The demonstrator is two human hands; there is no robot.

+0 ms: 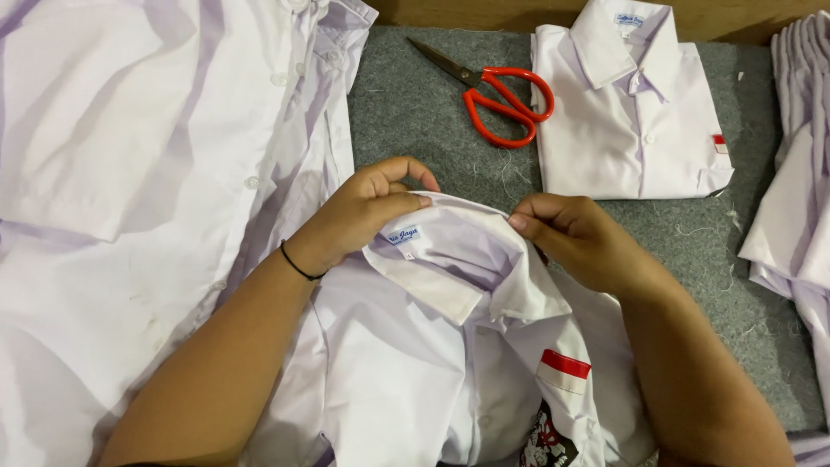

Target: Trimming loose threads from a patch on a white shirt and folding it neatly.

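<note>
While white shirt (432,363) lies at near edge of grey felt worktop (415,121), left hand (363,216) pinches collar (467,220) from left, fingers curled, thumb pressed on fold. Right hand (579,238) pinches collar's right side. Beyond: red-handled scissors (497,95), folded shirt (631,104) at far edge. Loose shirts (147,173) cover left side.

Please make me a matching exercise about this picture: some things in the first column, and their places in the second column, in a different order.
Things:
1. red-handled metal scissors
2. neatly folded white shirt
3. thin black wristband
4. white shirt collar

Places:
A. pinched between the left hand and right hand
B. on the left wrist
C. on the grey felt mat, left of the folded shirt
D. top centre-right, buttoned

Pairs: 1-C, 2-D, 3-B, 4-A
</note>
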